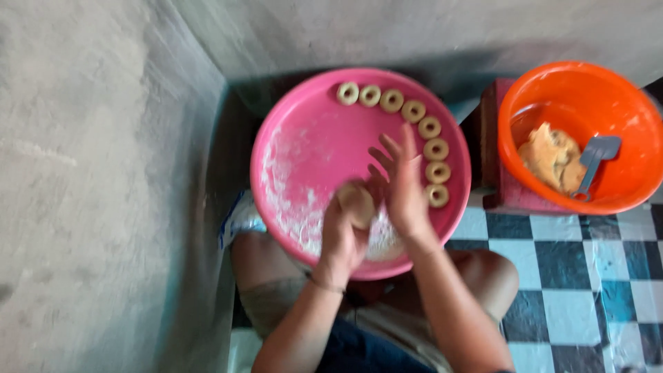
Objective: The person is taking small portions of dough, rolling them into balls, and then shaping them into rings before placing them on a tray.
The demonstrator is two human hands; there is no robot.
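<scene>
The left hand [343,235] cups a round ball of dough [356,204], its fingers curled up around the underside of the ball. The right hand [404,186] stands on edge against the other side of the ball, fingers [407,141] straight and slightly spread, pointing away from the person; only the palm touches the dough. Both hands hover over the near part of a large pink tray [304,131], which rests on the person's lap.

Under and just left of the left fingers lies a patch of white flour [290,207], dusted along the tray's near-left side. Beyond and to the right of the right fingertips, a curved row of small dough rings [428,127] follows the tray's far-right rim, eight in all, each apart from the hands.

Well to the right of the right hand sits an orange bowl [625,103] on a dark red stand [507,197], holding a lump of dough [551,157] with a grey scoop [595,160] leaning in it. The floor [587,269] there is black-and-white checkered tile.
</scene>
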